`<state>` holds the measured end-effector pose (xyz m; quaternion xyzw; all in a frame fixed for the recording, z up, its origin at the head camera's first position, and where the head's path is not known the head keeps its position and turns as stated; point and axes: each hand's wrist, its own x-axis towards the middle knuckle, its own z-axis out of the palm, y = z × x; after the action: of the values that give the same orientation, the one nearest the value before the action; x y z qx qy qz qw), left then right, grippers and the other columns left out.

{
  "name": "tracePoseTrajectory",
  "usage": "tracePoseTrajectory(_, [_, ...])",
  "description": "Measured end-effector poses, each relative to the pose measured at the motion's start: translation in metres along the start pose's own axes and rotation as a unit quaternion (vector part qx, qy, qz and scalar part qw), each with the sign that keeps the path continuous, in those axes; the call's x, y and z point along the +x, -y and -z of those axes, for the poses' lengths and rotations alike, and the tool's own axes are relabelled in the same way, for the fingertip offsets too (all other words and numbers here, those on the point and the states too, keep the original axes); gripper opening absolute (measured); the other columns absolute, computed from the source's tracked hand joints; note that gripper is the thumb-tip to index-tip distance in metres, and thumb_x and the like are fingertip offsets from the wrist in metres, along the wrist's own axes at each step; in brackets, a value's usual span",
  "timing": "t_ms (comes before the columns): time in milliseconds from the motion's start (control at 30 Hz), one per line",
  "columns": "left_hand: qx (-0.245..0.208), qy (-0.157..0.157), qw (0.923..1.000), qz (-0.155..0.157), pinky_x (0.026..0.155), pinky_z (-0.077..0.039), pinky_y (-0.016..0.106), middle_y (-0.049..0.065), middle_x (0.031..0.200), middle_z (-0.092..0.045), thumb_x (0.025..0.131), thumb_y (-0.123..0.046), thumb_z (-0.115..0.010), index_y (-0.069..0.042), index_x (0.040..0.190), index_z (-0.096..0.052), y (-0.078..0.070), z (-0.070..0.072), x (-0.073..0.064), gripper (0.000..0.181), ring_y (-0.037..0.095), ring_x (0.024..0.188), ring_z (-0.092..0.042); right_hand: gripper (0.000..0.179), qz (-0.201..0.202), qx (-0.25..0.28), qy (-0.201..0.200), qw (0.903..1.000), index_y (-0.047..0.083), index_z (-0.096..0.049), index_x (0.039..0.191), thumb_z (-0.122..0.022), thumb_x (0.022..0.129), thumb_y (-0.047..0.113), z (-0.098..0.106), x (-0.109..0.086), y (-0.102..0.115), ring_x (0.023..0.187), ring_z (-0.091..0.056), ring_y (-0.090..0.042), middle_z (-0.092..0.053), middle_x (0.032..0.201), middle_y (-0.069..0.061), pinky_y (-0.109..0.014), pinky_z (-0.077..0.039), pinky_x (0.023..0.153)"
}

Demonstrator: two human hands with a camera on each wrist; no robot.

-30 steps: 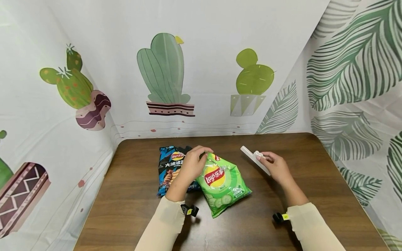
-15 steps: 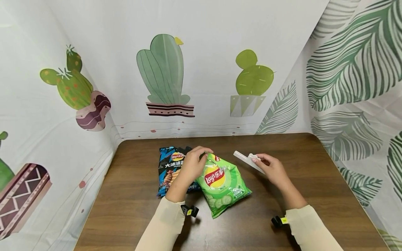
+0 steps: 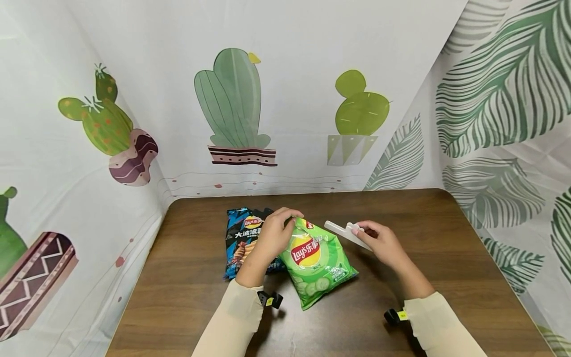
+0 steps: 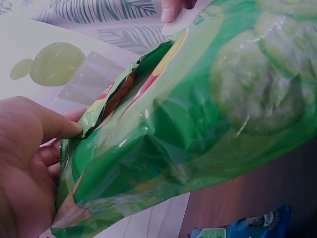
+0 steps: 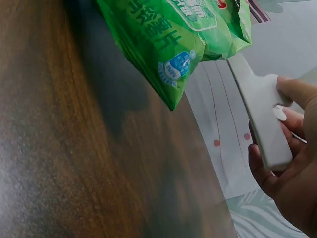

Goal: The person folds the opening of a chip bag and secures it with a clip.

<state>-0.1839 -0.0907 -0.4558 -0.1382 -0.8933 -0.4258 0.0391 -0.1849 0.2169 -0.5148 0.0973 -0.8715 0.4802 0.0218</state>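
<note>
In the head view my left hand (image 3: 276, 233) pinches the top corner of a green Lay's chip bag (image 3: 318, 267). The left wrist view shows the thumb pressed on the folded top edge of the bag (image 4: 163, 148), with a dark gap along that edge. My right hand (image 3: 385, 243) holds a white bag clip (image 3: 337, 229), a long flat bar with a scalloped knob midway. Seen from the right wrist, the thumb lies on the knob of the clip (image 5: 262, 109) and fingers curl behind the bar. Its far end reaches close to the bag's upper right edge; contact there I cannot tell.
A blue and black Lay's bag (image 3: 241, 238) lies flat to the left, partly covered by the left hand and the green bag. The brown wooden table (image 3: 178, 297) meets a white cactus-print cloth (image 3: 299, 99) behind it.
My right hand has carried the white bag clip leftward and slightly nearer, toward the top of the green chip bag. My left hand and both bags have stayed where they were.
</note>
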Motion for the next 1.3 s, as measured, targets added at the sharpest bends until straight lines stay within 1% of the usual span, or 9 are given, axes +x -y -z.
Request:
tracePoseTrajectory(100, [0.000,0.000,1.0000,-0.003,0.053,-0.039,0.025,0.001,0.119,-0.069,0.105,-0.014,-0.052,-0.017,0.118,-0.073,0.000,0.000,0.000,0.025,0.009,0.047,-0.036,0.024,0.010,0.008,0.000,0.9999,0.005,-0.073,0.112,-0.069,0.097,0.023,-0.001,0.000,0.001,0.081,-0.058,-0.003,-0.072,0.101,-0.012,-0.021,-0.048,0.070])
tracePoseTrajectory(233, [0.000,-0.001,1.0000,-0.004,0.053,-0.040,0.025,0.001,0.119,-0.069,0.105,-0.014,-0.052,-0.018,0.118,-0.073,0.001,0.000,0.000,0.025,0.010,0.046,-0.036,0.023,0.015,0.016,0.003,0.9997,0.005,-0.073,0.112,-0.067,0.099,0.022,-0.001,0.001,0.001,0.080,-0.057,-0.003,-0.071,0.100,-0.011,-0.021,-0.048,0.069])
tracePoseTrajectory(467, [0.003,-0.003,1.0000,-0.007,0.056,-0.041,0.025,-0.001,0.118,-0.069,0.105,-0.014,-0.053,-0.021,0.117,-0.073,0.002,-0.001,0.000,0.024,0.010,0.053,-0.043,0.020,0.031,0.035,0.006,0.9989,0.004,-0.072,0.112,-0.066,0.099,0.017,0.000,0.001,0.005,0.078,-0.055,-0.003,-0.069,0.096,-0.004,-0.022,-0.046,0.067])
tracePoseTrajectory(667, [0.003,-0.001,1.0000,-0.008,0.053,-0.040,0.025,0.000,0.119,-0.069,0.105,-0.014,-0.053,-0.020,0.117,-0.073,0.002,0.000,0.000,0.024,0.010,0.047,-0.037,0.013,0.043,0.052,0.004,0.9977,0.006,-0.071,0.106,-0.065,0.099,0.015,0.000,0.002,0.005,0.076,-0.054,-0.004,-0.065,0.090,0.001,-0.023,-0.045,0.066])
tracePoseTrajectory(833, [0.002,0.000,1.0000,-0.007,0.053,-0.039,0.024,-0.001,0.119,-0.069,0.105,-0.014,-0.053,-0.019,0.118,-0.073,0.002,-0.001,0.000,0.025,0.008,0.046,-0.035,0.010,0.051,0.073,0.006,0.9960,0.006,-0.069,0.104,-0.063,0.100,0.012,0.000,0.003,0.006,0.075,-0.054,-0.003,-0.064,0.089,0.002,-0.022,-0.045,0.066])
tracePoseTrajectory(1000, [0.004,-0.002,1.0000,-0.008,0.052,-0.039,0.024,-0.001,0.119,-0.069,0.105,-0.014,-0.053,-0.021,0.117,-0.073,0.002,-0.001,0.000,0.025,0.008,0.046,-0.034,0.010,0.054,0.085,0.017,0.9948,0.002,-0.068,0.104,-0.061,0.100,0.006,0.000,0.004,0.008,0.076,-0.054,-0.001,-0.065,0.092,-0.002,-0.021,-0.046,0.066])
tracePoseTrajectory(1067, [0.006,-0.003,0.9999,-0.008,0.053,-0.039,0.025,-0.002,0.118,-0.069,0.105,-0.014,-0.053,-0.021,0.117,-0.073,0.002,-0.001,0.000,0.025,0.009,0.046,-0.035,0.010,0.057,0.089,0.023,0.9941,-0.001,-0.068,0.104,-0.060,0.100,0.004,0.001,0.003,0.012,0.075,-0.054,-0.001,-0.066,0.092,-0.004,-0.022,-0.046,0.065])
tracePoseTrajectory(1300, [0.007,-0.002,1.0000,-0.004,0.055,-0.040,0.026,-0.002,0.119,-0.069,0.105,-0.015,-0.053,-0.022,0.117,-0.073,0.001,-0.001,-0.001,0.024,0.010,0.049,-0.039,0.010,0.073,0.097,0.035,0.9920,-0.003,-0.067,0.099,-0.059,0.099,0.000,0.006,-0.003,0.040,0.074,-0.055,-0.003,-0.066,0.089,-0.005,-0.022,-0.046,0.065])
